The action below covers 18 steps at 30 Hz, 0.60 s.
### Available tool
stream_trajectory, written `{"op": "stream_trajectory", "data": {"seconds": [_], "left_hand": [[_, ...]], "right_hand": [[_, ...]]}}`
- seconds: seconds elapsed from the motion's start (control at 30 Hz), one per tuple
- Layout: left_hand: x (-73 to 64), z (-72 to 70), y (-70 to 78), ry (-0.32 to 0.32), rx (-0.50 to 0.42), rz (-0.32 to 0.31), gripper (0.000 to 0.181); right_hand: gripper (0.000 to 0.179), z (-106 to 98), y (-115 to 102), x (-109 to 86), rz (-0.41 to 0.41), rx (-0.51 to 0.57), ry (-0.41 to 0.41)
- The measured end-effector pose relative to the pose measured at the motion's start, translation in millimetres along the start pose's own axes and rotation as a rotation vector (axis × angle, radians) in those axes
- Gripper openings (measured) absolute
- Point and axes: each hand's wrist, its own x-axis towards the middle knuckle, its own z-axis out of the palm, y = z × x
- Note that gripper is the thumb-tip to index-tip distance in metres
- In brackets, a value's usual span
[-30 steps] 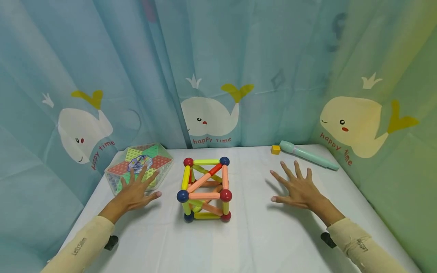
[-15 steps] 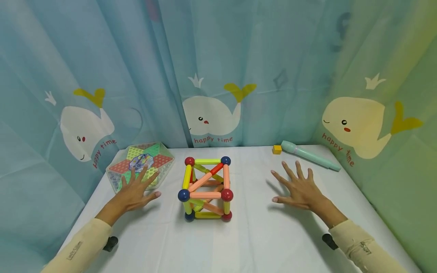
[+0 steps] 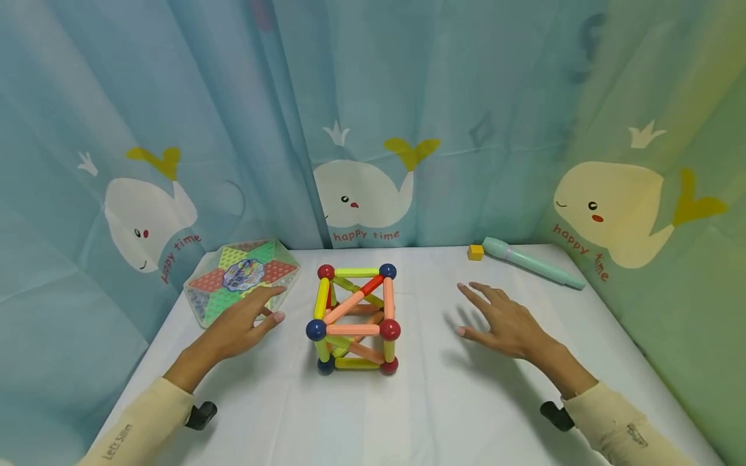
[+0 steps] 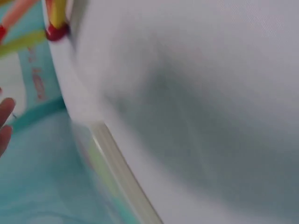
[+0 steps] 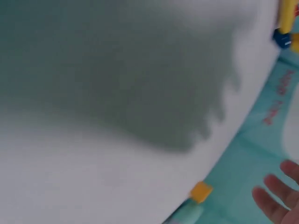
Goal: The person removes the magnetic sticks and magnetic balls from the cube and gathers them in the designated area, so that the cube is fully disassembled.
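Observation:
A cube-shaped frame of magnetic rods and balls (image 3: 352,330) stands mid-table, with red and blue balls at its corners and yellow, pink and red rods between them. To its left hovers my left hand (image 3: 233,327), palm down, thumb and fingers pointing toward the frame and holding nothing. My right hand (image 3: 509,323) hangs above the table on the other side, fingers loosely bent, apart from everything. Fingertips of the left hand (image 4: 4,119) show at the edge of the left wrist view; those of the right hand (image 5: 278,193) appear in the right wrist view.
A hexagonal Chinese checkers box (image 3: 243,275) lies at the back left, partly behind the left hand. At the back right sit a small yellow cube (image 3: 475,252) and a mint-green pen-like stick (image 3: 533,263). A whale-print curtain (image 3: 361,97) borders the white table.
Both hands have turned from spread and flat to tilted inward, with their fingers drawn closer together. The rod-and-ball frame and the other things stay where they were on the table.

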Motion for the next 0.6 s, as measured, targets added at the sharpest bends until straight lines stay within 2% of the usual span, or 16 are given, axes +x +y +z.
{"op": "stream_trajectory", "data": {"seconds": [0.13, 0.23, 0.47, 0.6], "left_hand": [[3.1, 1.4, 26.9, 0.046, -0.034, 0.119, 0.057], [4.5, 3.5, 41.7, 0.067, -0.022, 0.191, 0.058], [13.7, 11.6, 60.6, 0.049, 0.136, 0.313, 0.062], [19.2, 16.4, 65.9, 0.016, 0.179, 0.353, 0.063]], "right_hand": [[0.072, -10.6, -31.1, 7.7, 0.010, 0.113, -0.003], [0.066, -14.7, -52.9, 13.6, -0.006, 0.183, -0.014], [0.056, -18.4, -88.5, 22.0, -0.084, 0.325, -0.037], [0.051, -15.5, -101.1, 27.6, -0.131, 0.357, -0.041]]}}
